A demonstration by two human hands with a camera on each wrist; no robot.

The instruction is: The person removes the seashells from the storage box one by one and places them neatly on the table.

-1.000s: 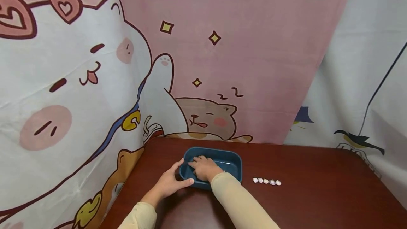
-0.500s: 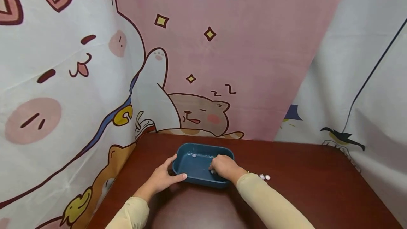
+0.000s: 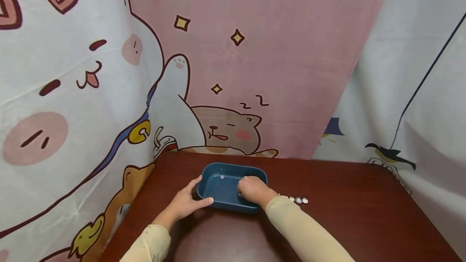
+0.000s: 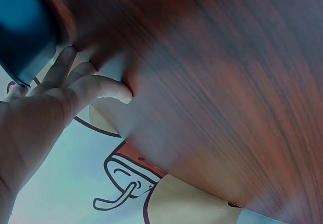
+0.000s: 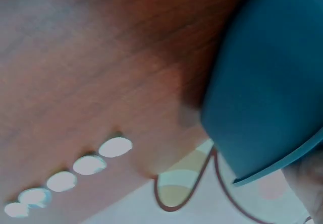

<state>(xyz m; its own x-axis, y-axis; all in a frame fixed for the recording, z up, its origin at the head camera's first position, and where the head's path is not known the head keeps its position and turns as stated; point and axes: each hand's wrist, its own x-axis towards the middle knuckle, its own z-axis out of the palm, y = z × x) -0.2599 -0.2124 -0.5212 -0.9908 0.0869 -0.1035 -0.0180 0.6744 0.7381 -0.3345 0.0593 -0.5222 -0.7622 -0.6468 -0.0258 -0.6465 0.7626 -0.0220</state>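
A blue plastic basin (image 3: 225, 205) sits on the table. My left hand (image 3: 183, 203) holds its left end, thumb along the front rim and forefinger at the left side; in the left wrist view the other fingers (image 4: 108, 85) spread beside the basin, over the table. My right hand (image 3: 253, 189) reaches into the basin's right half with fingers curled down, a trace of white showing at the fingertips. Most of what they pinch is hidden. One small whitish shell (image 3: 222, 177) lies near the back wall inside the basin.
Right of the basin, several small white shells (image 5: 90, 165) stand in a row on the brown wooden table (image 3: 346, 209), partly covered by the right sleeve (image 3: 302, 225) in the head view. A cartoon-printed cloth (image 3: 284, 64) hangs behind the table.
My right hand has moved from the basin's left part to its right part, fingers now curled, uncovering the shell inside. My left hand stays at the basin's left end. The head view has shifted slightly.
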